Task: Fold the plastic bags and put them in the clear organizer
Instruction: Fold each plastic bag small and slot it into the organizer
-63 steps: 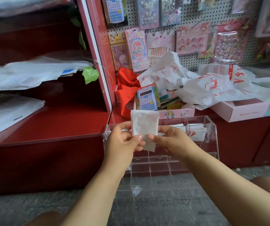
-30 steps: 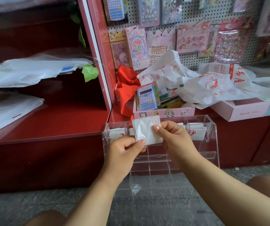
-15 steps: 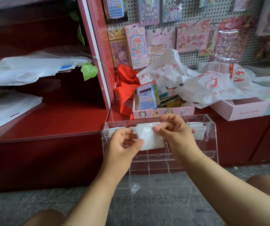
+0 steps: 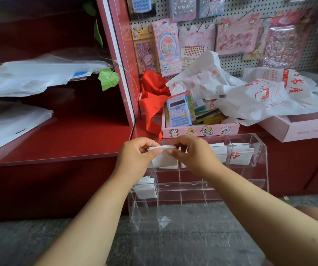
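Note:
A folded white plastic bag [image 4: 164, 159] hangs at the top left of the clear organizer [image 4: 258, 169], its lower part inside a top-row compartment. My left hand [image 4: 135, 156] pinches its upper edge from the left, and my right hand [image 4: 192, 154] pinches it from the right. Other folded bags [image 4: 239, 153] stand in the top-row compartments at the right, and one more folded bag [image 4: 144, 187] lies in a lower left compartment. Loose white bags with red print [image 4: 260, 98] are heaped on the boxes behind.
The organizer stands on the grey floor [image 4: 29, 242] against a red counter [image 4: 58, 143]. A pink box with a blue calculator [image 4: 179, 111] sits just behind it, a red bag [image 4: 152, 98] to its left. Clear plastic sheets [image 4: 29, 75] lie on the left shelves.
The bag was folded smaller between my hands, then both hands lowered it from in front of the organizer down into a top-row compartment.

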`<action>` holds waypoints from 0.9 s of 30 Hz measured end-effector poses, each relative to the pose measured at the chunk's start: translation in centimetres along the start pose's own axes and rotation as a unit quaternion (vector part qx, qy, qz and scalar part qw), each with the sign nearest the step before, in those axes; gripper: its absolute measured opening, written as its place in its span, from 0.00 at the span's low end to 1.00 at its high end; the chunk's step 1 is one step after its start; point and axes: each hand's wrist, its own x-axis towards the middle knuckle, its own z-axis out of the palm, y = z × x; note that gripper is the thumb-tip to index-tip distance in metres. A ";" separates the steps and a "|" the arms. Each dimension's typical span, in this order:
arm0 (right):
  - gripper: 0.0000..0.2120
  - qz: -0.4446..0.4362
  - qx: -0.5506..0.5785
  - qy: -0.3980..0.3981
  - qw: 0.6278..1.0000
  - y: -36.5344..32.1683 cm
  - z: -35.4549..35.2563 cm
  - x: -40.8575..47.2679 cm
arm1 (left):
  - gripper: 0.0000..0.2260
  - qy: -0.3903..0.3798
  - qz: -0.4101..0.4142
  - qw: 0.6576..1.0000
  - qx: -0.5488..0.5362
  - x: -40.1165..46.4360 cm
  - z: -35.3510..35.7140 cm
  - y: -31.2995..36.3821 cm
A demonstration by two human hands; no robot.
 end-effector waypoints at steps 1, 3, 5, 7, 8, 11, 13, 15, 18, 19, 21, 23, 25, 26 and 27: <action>0.04 -0.008 -0.027 0.006 1.000 0.6 0.4 0.1 | 0.06 -0.002 -0.002 1.000 0.012 0.1 0.3 -0.6; 0.01 -0.006 -0.053 -0.002 0.999 1.9 1.3 0.1 | 0.04 0.003 0.004 0.999 0.053 0.0 0.9 -1.9; 0.03 0.011 -0.064 -0.028 0.997 3.4 2.4 0.1 | 0.04 0.010 0.003 0.996 0.091 0.0 1.7 -3.7; 0.04 0.031 -0.075 -0.053 0.995 4.7 3.3 -0.1 | 0.05 0.003 -0.024 0.995 0.101 0.0 2.4 -5.4; 0.04 0.040 -0.079 -0.063 0.994 5.3 3.8 -0.2 | 0.06 -0.003 -0.039 0.993 0.107 0.0 2.8 -6.1; 0.05 0.063 -0.086 -0.078 0.991 6.8 4.6 -0.6 | 0.08 -0.016 -0.068 0.990 0.125 0.1 3.8 -7.9; 0.05 0.076 -0.093 -0.075 0.990 7.5 4.9 -0.7 | 0.05 -0.018 -0.084 0.986 0.145 0.1 4.2 -8.6; 0.06 0.091 -0.098 -0.077 0.988 8.2 5.4 -0.6 | 0.04 -0.022 -0.092 0.981 0.168 0.1 4.6 -9.1; 0.06 0.112 -0.102 -0.085 0.985 9.2 6.0 -0.6 | 0.05 -0.039 -0.106 0.975 0.193 0.2 5.0 -9.7; 0.06 0.116 -0.105 -0.088 0.984 9.4 6.2 -0.6 | 0.05 -0.045 -0.109 0.972 0.202 0.3 5.1 -9.9; 0.06 0.124 -0.108 -0.090 0.982 9.6 6.6 -0.6 | 0.04 -0.047 -0.114 0.966 0.226 0.3 5.3 -10.4; 0.06 0.128 -0.115 -0.090 0.981 9.8 7.1 -0.6 | 0.03 -0.041 -0.128 0.961 0.242 0.3 5.4 -10.7; 0.07 0.140 -0.134 -0.103 0.976 9.9 7.7 -0.6 | 0.03 -0.044 -0.145 0.953 0.262 0.3 5.5 -10.9; 0.08 0.153 -0.139 -0.114 0.972 10.0 8.0 -0.5 | 0.03 -0.050 -0.153 0.948 0.273 0.4 5.5 -11.0; 0.09 0.167 -0.141 -0.127 0.967 10.1 8.2 -0.5 | 0.04 -0.058 -0.162 0.944 0.282 0.4 5.5 -11.0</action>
